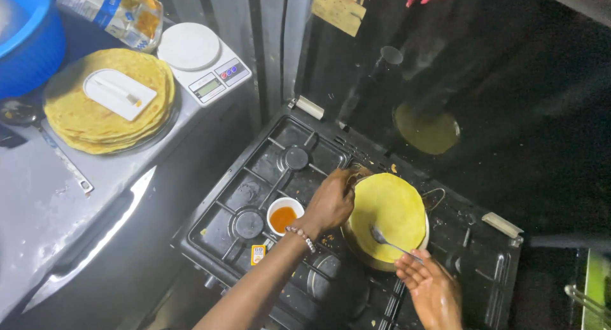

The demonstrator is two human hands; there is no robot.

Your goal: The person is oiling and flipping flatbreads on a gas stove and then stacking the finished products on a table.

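Note:
A round yellow flatbread [389, 210] lies in a pan [377, 261] on the black gas stove [254, 177]. My left hand [331, 203] reaches over the stove and grips the pan's left edge with its fingers closed. My right hand [433, 290] holds a metal spoon [389, 241] by the handle, its bowl resting on the flatbread's near side. A small white cup of orange oil [284, 216] stands on the stove just left of my left wrist.
A stack of cooked flatbreads [108, 107] with a white scraper [118, 93] on top sits on the grey counter [38, 203] at left. Behind it are a white kitchen scale [202, 61], a plastic bottle [111, 8] and a blue bowl [28, 40]. A dark wall rises behind the stove.

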